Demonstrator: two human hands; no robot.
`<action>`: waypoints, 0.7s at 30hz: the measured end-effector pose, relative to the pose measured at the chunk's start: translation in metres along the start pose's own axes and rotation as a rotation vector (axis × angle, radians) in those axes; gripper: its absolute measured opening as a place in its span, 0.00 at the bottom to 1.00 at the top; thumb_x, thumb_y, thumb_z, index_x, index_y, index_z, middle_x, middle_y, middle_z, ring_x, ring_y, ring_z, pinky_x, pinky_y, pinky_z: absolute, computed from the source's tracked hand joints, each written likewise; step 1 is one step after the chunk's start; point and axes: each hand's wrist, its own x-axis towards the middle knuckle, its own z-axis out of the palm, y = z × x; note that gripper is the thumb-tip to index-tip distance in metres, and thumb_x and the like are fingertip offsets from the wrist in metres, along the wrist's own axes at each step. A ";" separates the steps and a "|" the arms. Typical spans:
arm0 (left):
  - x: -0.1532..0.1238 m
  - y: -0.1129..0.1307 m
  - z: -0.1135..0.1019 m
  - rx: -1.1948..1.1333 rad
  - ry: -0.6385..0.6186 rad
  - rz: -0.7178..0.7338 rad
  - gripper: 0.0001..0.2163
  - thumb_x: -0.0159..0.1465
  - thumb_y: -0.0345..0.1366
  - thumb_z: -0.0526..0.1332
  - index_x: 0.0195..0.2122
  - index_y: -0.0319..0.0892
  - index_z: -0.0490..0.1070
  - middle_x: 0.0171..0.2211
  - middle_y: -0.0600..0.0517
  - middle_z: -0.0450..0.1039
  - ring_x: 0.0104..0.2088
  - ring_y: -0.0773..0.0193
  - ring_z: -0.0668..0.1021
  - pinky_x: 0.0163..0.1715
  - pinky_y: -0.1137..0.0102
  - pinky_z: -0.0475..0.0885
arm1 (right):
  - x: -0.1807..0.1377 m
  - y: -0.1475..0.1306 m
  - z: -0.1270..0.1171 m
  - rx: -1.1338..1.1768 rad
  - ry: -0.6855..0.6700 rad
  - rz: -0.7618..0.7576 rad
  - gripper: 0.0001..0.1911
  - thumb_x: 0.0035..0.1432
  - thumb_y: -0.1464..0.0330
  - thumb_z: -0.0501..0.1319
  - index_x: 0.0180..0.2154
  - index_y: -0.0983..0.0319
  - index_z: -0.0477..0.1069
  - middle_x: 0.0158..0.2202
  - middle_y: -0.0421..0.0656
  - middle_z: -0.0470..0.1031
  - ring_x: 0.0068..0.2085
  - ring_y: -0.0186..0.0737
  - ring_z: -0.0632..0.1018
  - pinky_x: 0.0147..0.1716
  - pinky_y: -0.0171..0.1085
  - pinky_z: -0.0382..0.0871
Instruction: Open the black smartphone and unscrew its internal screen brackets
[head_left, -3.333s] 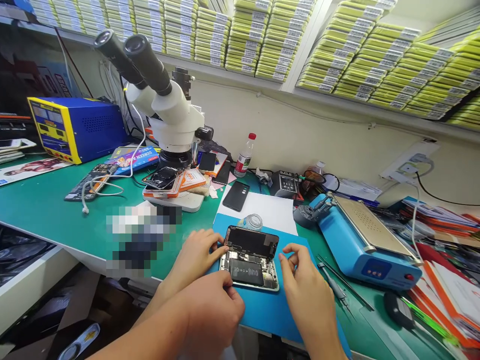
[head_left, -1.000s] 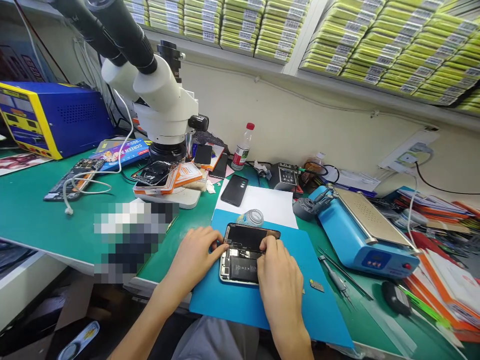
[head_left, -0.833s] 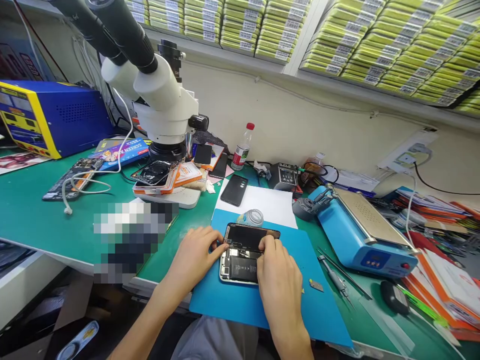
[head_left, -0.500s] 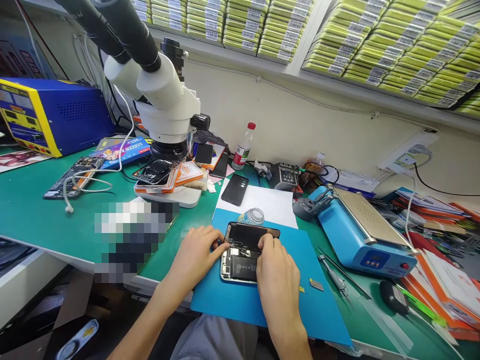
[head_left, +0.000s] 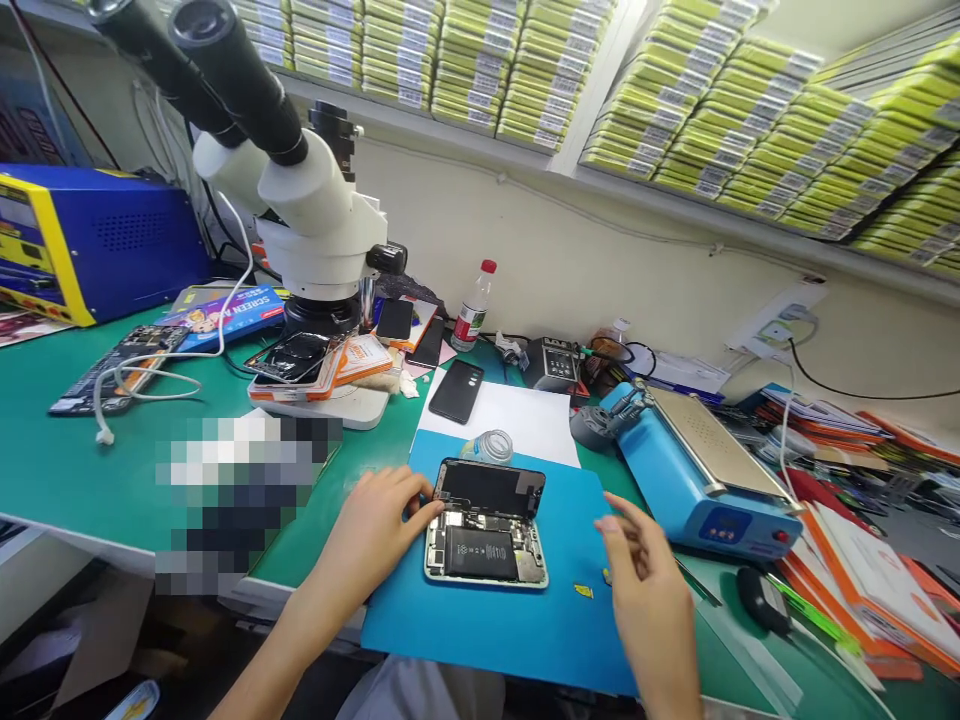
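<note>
An opened phone (head_left: 484, 551) lies on a blue mat (head_left: 487, 620), its battery and boards showing. Its black screen (head_left: 489, 488) is tilted up at the far edge, leaning against a small clear jar (head_left: 489, 445). My left hand (head_left: 379, 525) rests on the mat with its fingertips touching the phone's upper left corner and screen edge. My right hand (head_left: 646, 588) hovers to the right of the phone over the mat's edge, fingers loosely apart, nothing visible in them. A tiny yellow part (head_left: 580, 591) lies on the mat between the phone and that hand.
A white microscope (head_left: 307, 220) stands at the back left, a blue heating plate machine (head_left: 697, 470) at the right. A black phone (head_left: 456, 391) lies on white paper (head_left: 517, 415). A blue and yellow unit (head_left: 90, 240), a bottle (head_left: 468, 312) and orange folders (head_left: 862, 590) crowd the green bench.
My right hand has lifted off the phone's inside and moved right, away from it. The left hand stays at the phone's corner. The view has shifted slightly.
</note>
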 end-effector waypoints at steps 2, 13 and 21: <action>-0.001 0.001 0.000 0.002 -0.004 0.003 0.10 0.74 0.43 0.62 0.37 0.47 0.76 0.36 0.54 0.77 0.39 0.54 0.76 0.40 0.62 0.60 | 0.020 -0.001 0.001 -0.025 -0.162 -0.120 0.26 0.66 0.47 0.57 0.54 0.56 0.78 0.55 0.48 0.78 0.44 0.48 0.77 0.42 0.43 0.71; -0.001 0.010 -0.002 -0.076 0.039 -0.007 0.07 0.74 0.40 0.61 0.40 0.48 0.76 0.39 0.52 0.76 0.41 0.54 0.77 0.44 0.62 0.65 | 0.041 -0.030 0.024 0.039 -0.356 -0.307 0.21 0.63 0.49 0.60 0.38 0.57 0.81 0.35 0.43 0.82 0.34 0.45 0.76 0.34 0.39 0.69; -0.072 0.014 -0.024 -0.305 0.136 -0.122 0.16 0.70 0.51 0.61 0.33 0.45 0.74 0.34 0.50 0.76 0.35 0.57 0.76 0.37 0.68 0.69 | 0.047 -0.138 0.020 -0.057 -0.572 -0.672 0.10 0.64 0.61 0.61 0.41 0.52 0.81 0.41 0.40 0.84 0.45 0.46 0.79 0.49 0.42 0.67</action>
